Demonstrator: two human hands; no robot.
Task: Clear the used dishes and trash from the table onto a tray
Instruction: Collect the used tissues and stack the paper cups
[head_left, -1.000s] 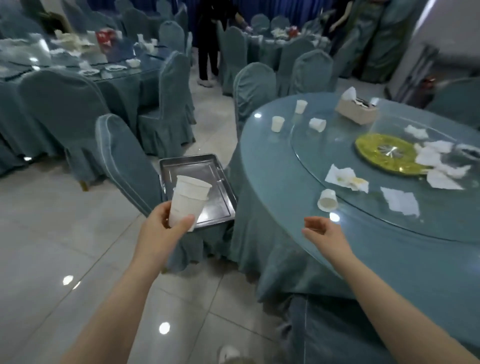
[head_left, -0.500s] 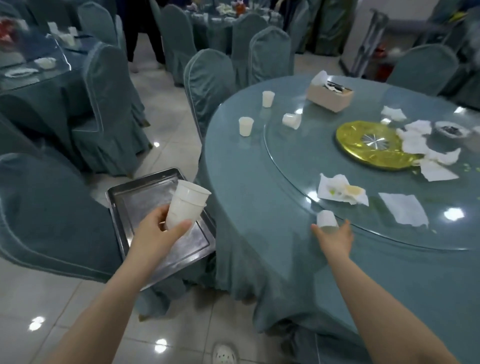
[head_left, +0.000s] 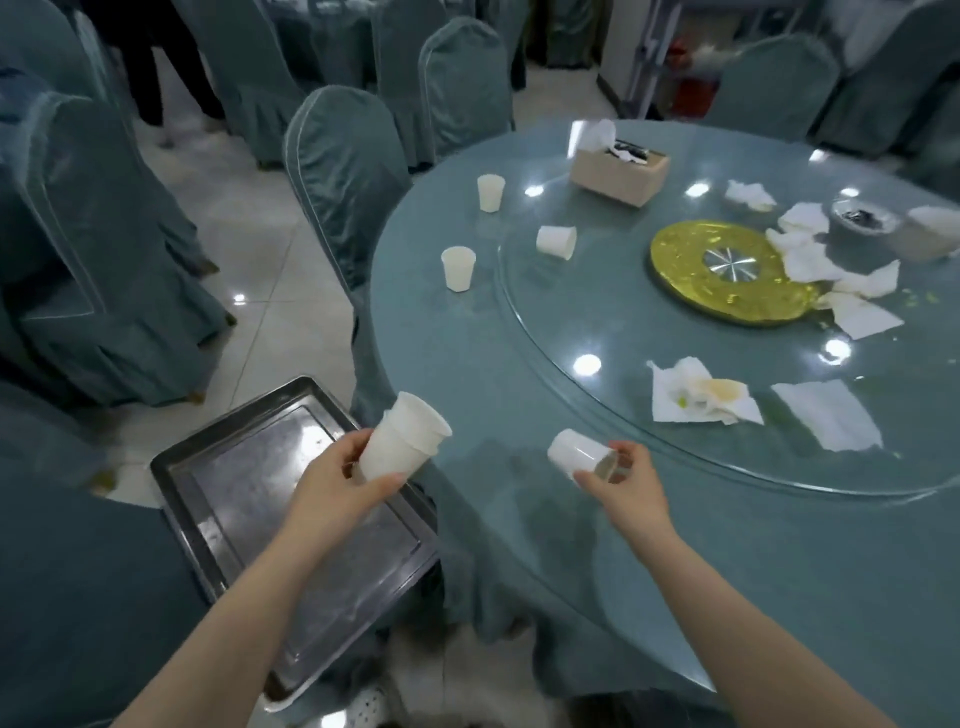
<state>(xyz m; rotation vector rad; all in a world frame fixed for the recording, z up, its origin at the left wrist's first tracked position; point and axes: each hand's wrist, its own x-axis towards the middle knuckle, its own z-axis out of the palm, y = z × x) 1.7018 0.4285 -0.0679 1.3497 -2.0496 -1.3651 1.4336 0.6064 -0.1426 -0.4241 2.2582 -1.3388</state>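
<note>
My left hand (head_left: 337, 483) grips a stack of white paper cups (head_left: 402, 442), tilted, above the steel tray (head_left: 218, 467) that lies on a chair seat left of the round table (head_left: 519, 519). My right hand (head_left: 626, 486) pinches one white cup (head_left: 576, 457) by its rim, lifted on its side over the table's near edge. Three more white cups stay on the table: two upright (head_left: 458, 267) (head_left: 490, 192) and one lying on the glass turntable (head_left: 557, 241). Used napkins (head_left: 698, 397) (head_left: 826, 421) lie on the turntable.
A tissue box (head_left: 618, 174), a gold centre disc (head_left: 722, 270), crumpled napkins (head_left: 815, 254) and a small dish (head_left: 865, 221) sit farther back. Covered chairs (head_left: 343, 176) ring the table. Tiled floor (head_left: 249, 234) lies to the left. A person's legs (head_left: 156, 67) stand at the far left.
My right hand reached the fallen cup at the table's edge, picked it up and now holds it off the cloth. My left hand kept its cup stack over the tray.
</note>
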